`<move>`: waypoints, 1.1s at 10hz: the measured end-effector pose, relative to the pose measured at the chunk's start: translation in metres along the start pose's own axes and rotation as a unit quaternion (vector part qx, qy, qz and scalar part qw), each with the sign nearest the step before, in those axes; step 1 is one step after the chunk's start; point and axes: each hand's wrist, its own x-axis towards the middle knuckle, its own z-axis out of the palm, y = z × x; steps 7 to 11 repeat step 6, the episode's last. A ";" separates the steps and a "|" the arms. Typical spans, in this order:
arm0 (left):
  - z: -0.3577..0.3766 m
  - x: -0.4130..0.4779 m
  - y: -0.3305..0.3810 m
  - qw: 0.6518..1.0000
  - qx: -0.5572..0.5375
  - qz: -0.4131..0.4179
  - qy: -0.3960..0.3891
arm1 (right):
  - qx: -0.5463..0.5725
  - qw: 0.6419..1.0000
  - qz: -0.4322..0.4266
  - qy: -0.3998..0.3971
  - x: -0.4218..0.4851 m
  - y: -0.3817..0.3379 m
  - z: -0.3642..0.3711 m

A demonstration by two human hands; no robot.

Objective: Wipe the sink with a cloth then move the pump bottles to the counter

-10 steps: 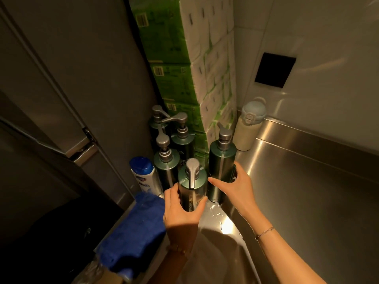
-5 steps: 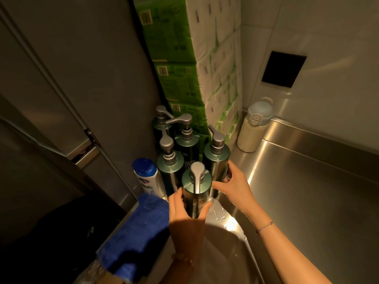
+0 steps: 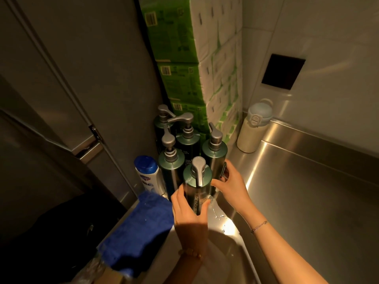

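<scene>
Several dark green pump bottles with grey pump heads stand clustered in the counter's back-left corner. My left hand (image 3: 189,214) grips the nearest pump bottle (image 3: 198,187) from below and in front. My right hand (image 3: 229,186) wraps around the lower side of the right-hand pump bottle (image 3: 215,154). Two more pump bottles (image 3: 171,167) (image 3: 187,140) stand behind, with another at the very back. The blue cloth (image 3: 139,226) lies bunched on the ledge left of the white sink (image 3: 229,261), whose basin shows below my hands.
A white shampoo bottle with a blue cap (image 3: 146,173) stands left of the pumps. Stacked green tissue packs (image 3: 192,64) rise behind them. A cream flask (image 3: 253,128) stands by the wall. The steel counter (image 3: 307,193) stretches right. A grey door (image 3: 67,78) is at left.
My right hand has carried its pump bottle back and left, closing it up against the cluster. My left hand keeps hold of the nearest bottle, moved slightly toward the group.
</scene>
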 end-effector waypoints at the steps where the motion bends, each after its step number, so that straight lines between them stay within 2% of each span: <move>1: 0.002 0.000 0.001 1.000 0.009 -0.023 -0.014 | -0.007 1.000 -0.001 -0.007 -0.001 -0.001 -0.001; 3: -0.007 0.001 0.005 0.998 0.037 -0.037 -0.035 | -0.012 1.000 -0.010 -0.008 -0.011 -0.002 -0.009; 4: -0.019 -0.002 0.008 0.996 0.044 -0.048 -0.058 | -0.048 0.999 -0.012 -0.005 -0.017 -0.004 -0.014; 6: -0.059 0.001 0.015 0.976 0.148 -0.011 -0.157 | -0.126 0.992 -0.021 0.025 -0.035 -0.011 -0.028; 11: -0.059 0.001 0.015 0.976 0.148 -0.011 -0.157 | -0.126 0.992 -0.021 0.025 -0.035 -0.011 -0.028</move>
